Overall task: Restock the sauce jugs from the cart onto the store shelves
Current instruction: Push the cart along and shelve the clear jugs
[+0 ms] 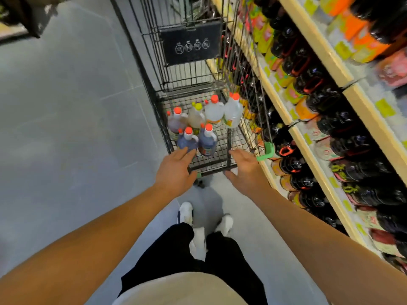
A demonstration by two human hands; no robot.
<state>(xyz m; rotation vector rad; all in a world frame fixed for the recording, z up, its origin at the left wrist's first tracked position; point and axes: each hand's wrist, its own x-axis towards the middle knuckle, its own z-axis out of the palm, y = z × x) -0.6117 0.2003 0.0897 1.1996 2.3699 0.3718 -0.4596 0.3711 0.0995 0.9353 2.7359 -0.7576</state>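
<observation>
Sauce jugs (207, 139) stand in a bunch inside the wire cart (220, 159), in the middle of the frame. At the bottom, the person's two bare arms reach forward above dark trousers and white shoes (186, 213). The left hand (174, 170) is open with its fingers spread, and its fingertips are at the near edge of the cart, just by a dark blue jug (187, 140) with an orange cap. The right hand (246, 170) is open too, flat over the cart's near right corner, beside a green handle end (267, 151). Neither hand holds a jug. Farther into the cart stand a dark red jug (176, 122), a pale jug with a yellow cap (196, 116) and two clear jugs (222, 112) with orange caps. Past them, the cart's folded child seat flap (190, 44) stands up. Along the right side of the frame run the store shelves (308, 155), full of dark bottles (323, 100). Grey floor (66, 106) fills the left.
</observation>
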